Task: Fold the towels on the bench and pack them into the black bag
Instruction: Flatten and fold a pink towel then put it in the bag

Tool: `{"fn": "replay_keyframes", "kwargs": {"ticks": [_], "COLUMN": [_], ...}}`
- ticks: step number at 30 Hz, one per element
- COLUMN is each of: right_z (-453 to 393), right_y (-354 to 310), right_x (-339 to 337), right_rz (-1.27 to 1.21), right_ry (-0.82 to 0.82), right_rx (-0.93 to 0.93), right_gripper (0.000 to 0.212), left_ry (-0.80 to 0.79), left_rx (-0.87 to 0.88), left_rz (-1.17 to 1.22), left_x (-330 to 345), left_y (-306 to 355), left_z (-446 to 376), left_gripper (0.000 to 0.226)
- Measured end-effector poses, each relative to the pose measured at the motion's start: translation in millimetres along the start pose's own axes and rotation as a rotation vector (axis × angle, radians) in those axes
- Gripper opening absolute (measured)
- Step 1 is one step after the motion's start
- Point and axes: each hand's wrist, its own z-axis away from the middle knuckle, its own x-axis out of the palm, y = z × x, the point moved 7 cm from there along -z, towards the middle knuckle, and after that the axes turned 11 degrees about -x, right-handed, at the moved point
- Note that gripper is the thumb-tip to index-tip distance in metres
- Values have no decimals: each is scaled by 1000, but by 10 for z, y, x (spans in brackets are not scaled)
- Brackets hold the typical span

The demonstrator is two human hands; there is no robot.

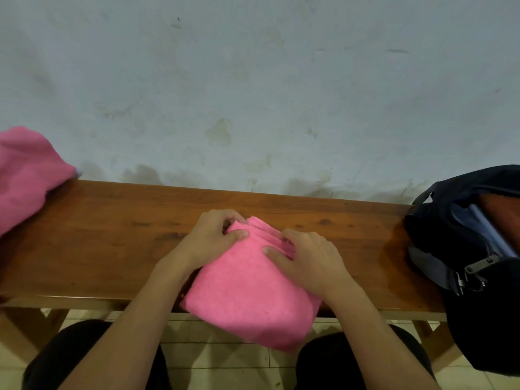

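A folded pink towel (247, 291) lies on the wooden bench (112, 235), its near end hanging over the front edge. My left hand (213, 237) grips the towel's far left corner, fingers curled under the layers and thumb on top. At the far right edge, my right hand (306, 260) pinches the stacked layers with its thumb laid flat on top. A second pink towel (25, 175) sits in a loose heap at the bench's left end. The black bag (478, 249) stands unzipped at the right end.
A stained pale wall (253, 94) runs right behind the bench. Bare wood lies between the heap and the folded towel, and between that towel and the bag. My knees (84, 356) and a tiled floor (219, 358) show below the front edge.
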Motion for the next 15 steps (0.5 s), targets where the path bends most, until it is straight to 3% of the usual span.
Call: {"fn": "replay_keyframes", "kwargs": {"ticks": [3, 6, 11, 15], "right_z": [126, 181, 126, 53], "right_y": [197, 221, 155, 181], "right_x": [-25, -29, -116, -127], "right_rz": [-9, -34, 47, 127], "right_ry": [-19, -42, 31, 65], "right_rx": [94, 83, 65, 141], "right_gripper": [43, 37, 30, 32], "left_ry": [67, 85, -218, -82], "left_rx": [61, 98, -55, -107], "left_rz": [-38, 19, 127, 35], "left_x": [12, -2, 93, 24], "left_y": [130, 242, 67, -38], "left_z": [37, 71, 47, -21], "left_gripper": [11, 19, 24, 9]}}
